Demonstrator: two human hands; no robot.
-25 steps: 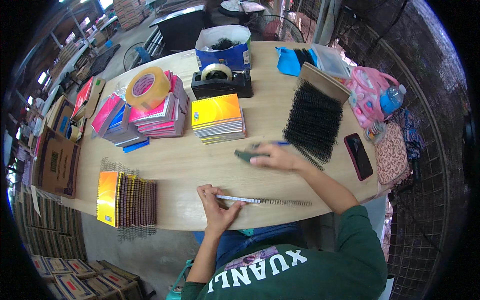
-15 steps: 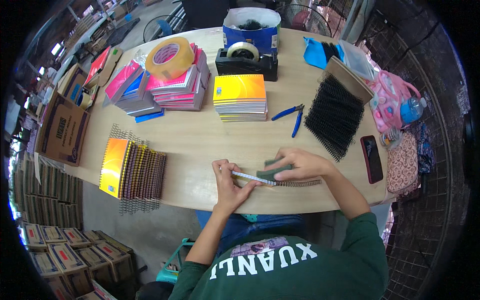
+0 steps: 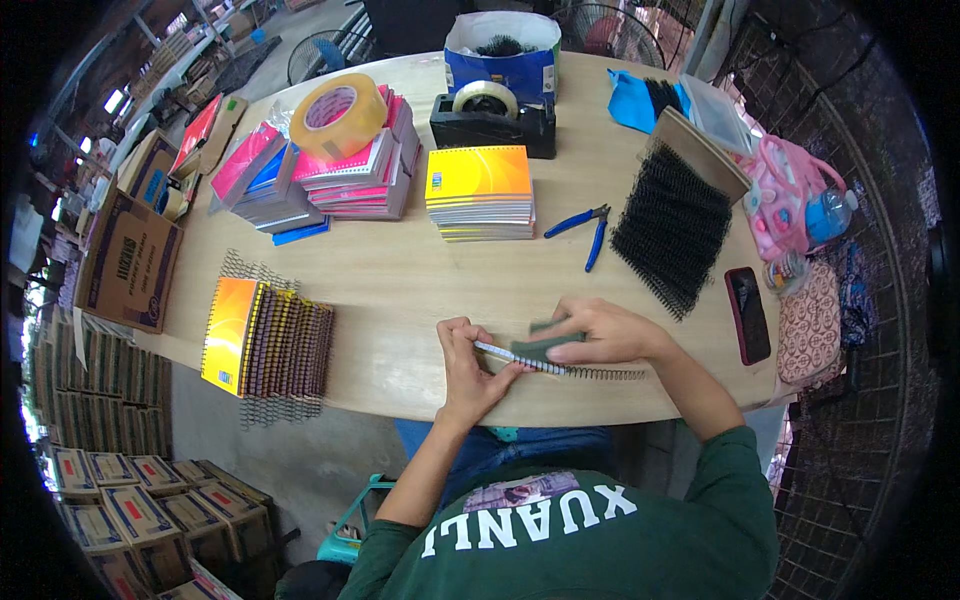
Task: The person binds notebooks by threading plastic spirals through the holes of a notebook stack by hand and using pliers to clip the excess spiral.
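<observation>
My left hand (image 3: 468, 378) grips a small notebook (image 3: 494, 350), held on edge near the table's front so that its white edge faces up. In my right hand (image 3: 612, 332) is a dark green pad (image 3: 545, 346), its fingers closed on it and slightly blurred. The pad lies against the notebook's edge. A dark spiral binding coil (image 3: 612, 375) runs along part of that edge and sticks out to the right, past the notebook's end. Most of the notebook's cover is hidden by my left hand and the pad.
Orange notebooks with protruding coils (image 3: 232, 335) stand at left. Yellow-orange notebooks (image 3: 480, 190) are stacked mid-table, beside blue cutters (image 3: 580, 222). Black coils (image 3: 672, 230) lie at right, near a phone (image 3: 747, 315). Behind are a tape dispenser (image 3: 495, 130) and pink notebooks (image 3: 350, 180).
The coil has advanced leftward along the notebook's edge, and less of it sticks out at the right. My left hand has shifted slightly right with the notebook.
</observation>
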